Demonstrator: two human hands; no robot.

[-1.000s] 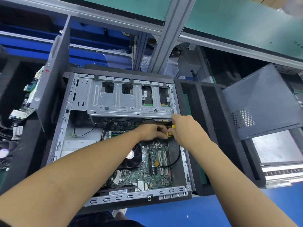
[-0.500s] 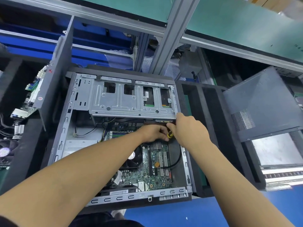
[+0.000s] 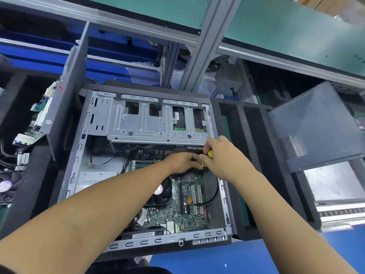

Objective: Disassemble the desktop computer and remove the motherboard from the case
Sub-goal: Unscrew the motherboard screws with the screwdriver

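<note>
The open desktop case (image 3: 79,155) lies flat in front of me, with its silver drive cage (image 3: 154,125) across the far end. The green motherboard (image 3: 189,210) sits inside, with a black CPU fan (image 3: 158,192) partly under my left forearm. My right hand (image 3: 223,155) is closed around a yellow-handled screwdriver (image 3: 209,154) at the board's far right corner, just below the cage. My left hand (image 3: 183,162) rests beside it, fingers curled against the tool's tip area. What the tip touches is hidden by both hands.
A black cable (image 3: 214,196) loops along the case's right wall. A removed grey side panel (image 3: 316,123) leans at right over black foam slots (image 3: 250,155). Another board (image 3: 37,119) stands in foam at left. An aluminium frame post (image 3: 205,44) rises behind the case.
Both hands stay at the board's far right corner; the right hand has turned slightly on the screwdriver handle. My head has shifted a little, nothing else moved.
</note>
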